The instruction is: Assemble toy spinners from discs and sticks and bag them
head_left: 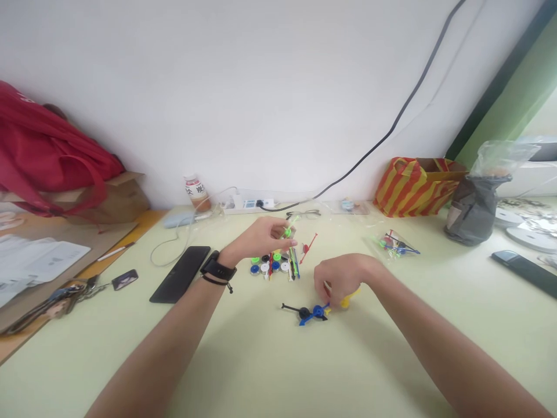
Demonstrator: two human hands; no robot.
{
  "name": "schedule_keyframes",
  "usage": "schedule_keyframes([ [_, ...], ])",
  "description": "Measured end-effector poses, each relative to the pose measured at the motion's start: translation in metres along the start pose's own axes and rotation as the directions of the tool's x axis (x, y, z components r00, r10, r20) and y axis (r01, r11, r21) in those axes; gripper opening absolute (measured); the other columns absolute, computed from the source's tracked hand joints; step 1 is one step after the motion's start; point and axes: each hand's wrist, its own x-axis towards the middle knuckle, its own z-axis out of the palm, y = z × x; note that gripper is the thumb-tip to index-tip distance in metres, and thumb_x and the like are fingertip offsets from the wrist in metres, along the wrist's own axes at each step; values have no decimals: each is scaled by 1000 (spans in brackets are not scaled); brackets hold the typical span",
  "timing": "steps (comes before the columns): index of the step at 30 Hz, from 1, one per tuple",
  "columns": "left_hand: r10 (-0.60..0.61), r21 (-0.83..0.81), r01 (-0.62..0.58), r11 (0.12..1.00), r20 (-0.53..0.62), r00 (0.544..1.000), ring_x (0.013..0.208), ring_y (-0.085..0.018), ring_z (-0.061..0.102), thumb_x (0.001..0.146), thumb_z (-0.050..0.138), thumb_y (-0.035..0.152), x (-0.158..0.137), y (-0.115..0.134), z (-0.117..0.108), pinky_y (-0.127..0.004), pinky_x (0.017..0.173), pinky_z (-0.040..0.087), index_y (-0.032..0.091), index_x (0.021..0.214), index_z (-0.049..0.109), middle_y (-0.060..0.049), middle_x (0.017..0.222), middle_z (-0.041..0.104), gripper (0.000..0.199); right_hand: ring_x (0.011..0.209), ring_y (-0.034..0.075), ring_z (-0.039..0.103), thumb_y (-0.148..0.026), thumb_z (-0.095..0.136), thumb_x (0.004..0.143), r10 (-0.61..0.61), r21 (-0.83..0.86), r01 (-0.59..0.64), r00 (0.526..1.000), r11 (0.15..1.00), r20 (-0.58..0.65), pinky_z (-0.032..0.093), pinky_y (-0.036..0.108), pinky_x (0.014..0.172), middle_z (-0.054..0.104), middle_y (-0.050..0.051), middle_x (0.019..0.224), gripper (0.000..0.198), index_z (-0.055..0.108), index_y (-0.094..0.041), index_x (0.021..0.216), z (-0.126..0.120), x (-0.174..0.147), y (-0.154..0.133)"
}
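Beside the blue plastic arrow (318, 312), work gently: your right hand (342, 277) curls over a yellow plastic arrow (346, 302), grip unclear; your left hand (265, 235) pinches a green plastic arrow (288, 232).

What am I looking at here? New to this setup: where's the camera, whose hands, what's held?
No machine: these are one person's bare hands, seen from a camera worn on their head, looking forward and down. The left hand holds a green arrow. The right hand is at a yellow arrow; its grip is hidden. On the table, a blue arrow and black arrow overlap. Colored discs lie farther back, near a red arrow.
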Motion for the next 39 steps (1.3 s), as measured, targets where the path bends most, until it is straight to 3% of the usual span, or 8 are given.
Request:
schedule_keyframes([
  [4, 16, 3, -16, 1000, -7, 1000, 59, -12, 48, 81, 76, 45, -1, 2, -1, -23, 53, 38, 15, 84, 67, 3, 65, 50, 32, 75, 17, 67, -25, 75, 75, -85, 94, 97, 989, 991, -119, 45, 24, 62, 77, 2, 86, 12, 80, -18, 85, -7, -18, 12],
  [8, 27, 0, -27, 1000, 1, 1000, 59, -12, 48, 80, 76, 46, -1, 4, -2, -23, 53, 38, 16, 84, 67, 3, 65, 51, 32, 63, 15, 66, -30, 66, 87, -38, 198, 92, 965, 976, -260, 46, 24, 56, 75, 2, 76, 19, 81, -20, 91, -18, -51, 15],
  [10, 27, 1, -27, 1000, 5, 1000, 58, -12, 47, 80, 77, 46, -1, 4, -2, -23, 53, 38, 16, 84, 67, 3, 65, 51, 32, 61, 14, 64, -35, 66, 90, -52, 178, 132, 918, 975, -393, 46, 24, 55, 75, 2, 76, 21, 82, -22, 94, -24, -69, 14],
  [12, 26, 9, -26, 1000, 7, 1000, 58, -12, 47, 80, 77, 47, -1, 4, -2, -23, 53, 37, 16, 85, 67, 3, 64, 51, 33, 65, 15, 65, -42, 68, 90, -65, 132, 177, 801, 975, -594, 48, 26, 57, 76, 2, 79, 24, 83, -23, 93, -28, -84, 13],
  [17, 31, 33, -31, 999, 2, 1000, 60, -12, 48, 80, 77, 47, -1, 2, -2, -23, 54, 38, 16, 89, 70, 2, 68, 54, 33, 79, 21, 71, -46, 72, 91, 23, 110, 241, 337, 964, -941, 56, 30, 68, 78, 5, 90, 25, 82, -24, 95, -30, -108, 18],
  [20, 43, 24, -43, 999, 17, 999, 62, -13, 49, 81, 77, 47, -1, 4, -2, -24, 55, 39, 16, 92, 71, 1, 71, 56, 34, 85, 23, 73, -39, 73, 90, 53, 94, 202, 200, 975, -978, 60, 33, 74, 79, 6, 97, 18, 82, -25, 96, -30, -110, 23],
  [32, 70, 44, -73, 996, 73, 995, 62, -11, 36, 85, 74, 48, -1, 14, 1, -24, 55, 29, 16, 98, 72, 4, 68, 43, 35, 76, 21, 70, -18, 61, 86, 47, 48, -2, 229, 999, -972, 55, 33, 72, 78, 6, 92, 19, 79, -21, 92, -28, -69, 20],
  [39, 58, 57, -61, 996, 57, 997, 64, -12, 42, 85, 74, 48, -1, 16, 1, -24, 58, 35, 17, 100, 72, 2, 71, 51, 34, 69, 20, 69, -25, 64, 84, 189, 205, 71, 190, 976, -964, 53, 29, 63, 74, 5, 74, 11, 73, -19, 80, -28, -60, 8],
])
